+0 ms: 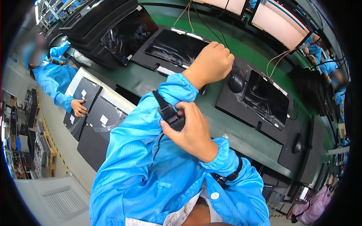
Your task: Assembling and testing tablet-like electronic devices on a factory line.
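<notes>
At frame centre, a half-hidden device [176,122] on the left sleeve [130,130] is grasped by the right hand [193,132], apparently for adjustment; the left hand [212,63] is clenched. Steadiness is needed next.

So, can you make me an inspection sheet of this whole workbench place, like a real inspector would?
Surface: green bench top, partly covered by black pads.
Job's things: black strapped device on the person's left sleeve.
Clutter: glossy black screen panels and two black computer mice.
Hands: left hand curled into a fist; right hand gripping the strapped device.
Cables: thin orange and black cables near the panels.
Surroundings: lit monitors beyond the bench; co-worker in blue at the picture's left.
</notes>
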`<state>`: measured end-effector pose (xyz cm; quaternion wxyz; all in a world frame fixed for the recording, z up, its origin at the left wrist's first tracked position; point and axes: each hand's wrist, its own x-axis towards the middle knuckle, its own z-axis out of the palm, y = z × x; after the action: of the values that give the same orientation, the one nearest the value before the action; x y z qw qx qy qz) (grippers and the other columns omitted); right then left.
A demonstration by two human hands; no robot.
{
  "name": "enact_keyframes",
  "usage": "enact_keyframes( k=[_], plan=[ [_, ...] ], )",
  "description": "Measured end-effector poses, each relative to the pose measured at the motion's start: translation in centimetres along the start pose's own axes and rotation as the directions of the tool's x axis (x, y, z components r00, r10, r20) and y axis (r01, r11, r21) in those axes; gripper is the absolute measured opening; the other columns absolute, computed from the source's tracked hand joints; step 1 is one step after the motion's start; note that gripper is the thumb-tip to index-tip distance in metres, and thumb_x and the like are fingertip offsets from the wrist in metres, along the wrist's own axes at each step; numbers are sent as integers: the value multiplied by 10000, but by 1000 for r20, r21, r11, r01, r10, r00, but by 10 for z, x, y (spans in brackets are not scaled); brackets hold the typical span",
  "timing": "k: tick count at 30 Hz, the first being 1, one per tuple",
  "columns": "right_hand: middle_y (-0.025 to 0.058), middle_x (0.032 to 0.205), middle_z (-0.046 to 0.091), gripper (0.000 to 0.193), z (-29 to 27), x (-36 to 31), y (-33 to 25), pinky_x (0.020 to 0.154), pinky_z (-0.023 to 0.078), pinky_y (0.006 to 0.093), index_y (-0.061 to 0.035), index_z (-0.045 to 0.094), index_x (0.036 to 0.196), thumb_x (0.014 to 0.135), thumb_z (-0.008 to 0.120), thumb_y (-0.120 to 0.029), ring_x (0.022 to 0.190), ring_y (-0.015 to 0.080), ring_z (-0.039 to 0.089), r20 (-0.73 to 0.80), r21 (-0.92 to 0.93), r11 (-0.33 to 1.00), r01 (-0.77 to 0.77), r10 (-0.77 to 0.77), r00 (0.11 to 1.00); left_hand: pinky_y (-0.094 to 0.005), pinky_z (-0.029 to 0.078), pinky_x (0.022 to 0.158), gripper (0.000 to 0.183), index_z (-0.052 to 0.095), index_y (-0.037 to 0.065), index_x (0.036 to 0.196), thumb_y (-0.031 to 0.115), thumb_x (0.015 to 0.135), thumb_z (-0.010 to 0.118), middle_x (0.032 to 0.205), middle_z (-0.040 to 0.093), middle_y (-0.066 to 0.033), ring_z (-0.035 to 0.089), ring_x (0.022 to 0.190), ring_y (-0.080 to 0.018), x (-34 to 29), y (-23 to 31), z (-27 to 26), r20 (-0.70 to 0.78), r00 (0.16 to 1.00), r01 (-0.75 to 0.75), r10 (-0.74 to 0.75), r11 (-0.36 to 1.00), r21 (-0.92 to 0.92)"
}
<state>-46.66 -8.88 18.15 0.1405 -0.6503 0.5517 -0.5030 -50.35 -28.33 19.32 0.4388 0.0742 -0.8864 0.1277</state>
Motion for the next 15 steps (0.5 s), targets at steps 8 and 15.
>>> enact_keyframes(
  k=[8,15],
  plan=[
    [108,863,592,293,2,4,-4,707,479,398,-27,688,974,816,819,-235,830,278,589,18,203,977,62,-67,998,-354,429,724,85,652,101,734,183,757,663,725,625,-47,602,747,-226,-9,25,4,182,963,-229,197,958,174],
    [38,628,551,206,-8,21,-23,551,422,316,-23,651,900,844,781,-172,534,167,523,174,130,982,-140,116,978,-344,412,708,102,609,96,708,181,733,661,703,585,-37,556,719,-210,-11,38,7,207,945,-298,252,925,234]
  ],
)
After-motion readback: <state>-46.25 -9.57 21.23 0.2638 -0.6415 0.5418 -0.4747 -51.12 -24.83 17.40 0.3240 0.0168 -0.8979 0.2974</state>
